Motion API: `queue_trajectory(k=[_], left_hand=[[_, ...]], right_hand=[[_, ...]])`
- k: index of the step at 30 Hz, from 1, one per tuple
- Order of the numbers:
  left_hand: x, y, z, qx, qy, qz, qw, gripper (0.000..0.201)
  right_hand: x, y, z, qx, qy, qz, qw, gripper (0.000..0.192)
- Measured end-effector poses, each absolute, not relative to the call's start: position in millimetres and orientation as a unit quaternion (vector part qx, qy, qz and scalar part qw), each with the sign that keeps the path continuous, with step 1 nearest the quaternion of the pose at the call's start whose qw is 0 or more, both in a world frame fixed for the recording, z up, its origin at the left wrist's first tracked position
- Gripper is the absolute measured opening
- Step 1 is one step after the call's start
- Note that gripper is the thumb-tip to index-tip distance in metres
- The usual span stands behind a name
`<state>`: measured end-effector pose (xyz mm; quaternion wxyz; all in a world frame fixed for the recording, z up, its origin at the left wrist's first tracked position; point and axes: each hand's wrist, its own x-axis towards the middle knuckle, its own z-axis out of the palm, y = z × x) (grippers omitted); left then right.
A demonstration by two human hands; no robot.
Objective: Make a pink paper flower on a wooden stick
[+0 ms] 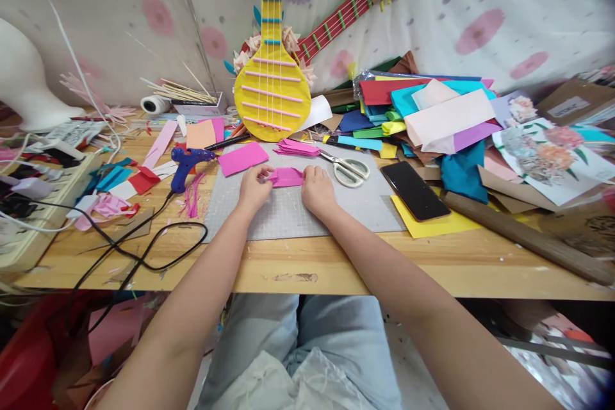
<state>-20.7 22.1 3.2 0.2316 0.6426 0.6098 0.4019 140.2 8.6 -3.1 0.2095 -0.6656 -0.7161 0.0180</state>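
Note:
A folded strip of bright pink paper (287,177) lies low over the grey cutting mat (278,218), between my two hands. My left hand (255,189) has its curled fingers at the strip's left end. At the right end, my right hand (318,191) pinches the paper, its fingertips partly hidden. Behind my left hand rests a flat pink sheet (243,159). Further back is a stack of narrow pink pieces (298,148). Scissors with pale handles (352,173) lie to the right of my right hand.
A blue glue gun (186,166) with a black cord sits left of the mat. On the right are a phone (416,190), a wooden stick (523,234) and a pile of coloured paper (449,118). A yellow paper lute (272,93) stands behind the mat.

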Motion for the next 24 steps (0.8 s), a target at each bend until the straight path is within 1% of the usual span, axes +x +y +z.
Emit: queue_trajectory(k=[2,5,7,10,14,16,19,24], left_hand=[[-21.6,25.7,4.4,0.605,0.594,0.462,0.261,0.034],[-20.9,34.8,9.0,0.577,0.589,0.482,0.296,0.035],[-20.1,43.8,12.6,0.578,0.6,0.454,0.315,0.034],[-19.7,58.5,18.6,0.612,0.631,0.358,0.315,0.032],[-15.5,68.8,30.2,0.678,0.645,0.21,0.282,0.045],[-10.5,68.0,36.5,0.7,0.65,0.155,0.251,0.05],[-1.6,62.5,42.5,0.711,0.658,0.126,0.214,0.052],[7.8,53.8,43.5,0.719,0.652,0.122,0.208,0.052]], right_hand=[[142.0,9.0,-1.6,-0.659,-0.714,0.026,0.234,0.021],[148.9,11.2,3.2,-0.621,-0.716,0.045,0.315,0.017],[155.1,14.0,6.0,-0.595,-0.71,0.051,0.373,0.015],[163.5,20.0,6.0,-0.591,-0.681,0.078,0.426,0.015],[170.5,27.5,0.6,-0.632,-0.611,0.166,0.447,0.016],[172.3,29.6,-0.8,-0.647,-0.583,0.202,0.449,0.017],[173.7,30.6,-0.4,-0.654,-0.562,0.221,0.455,0.017],[173.9,30.2,0.3,-0.649,-0.559,0.231,0.462,0.017]])
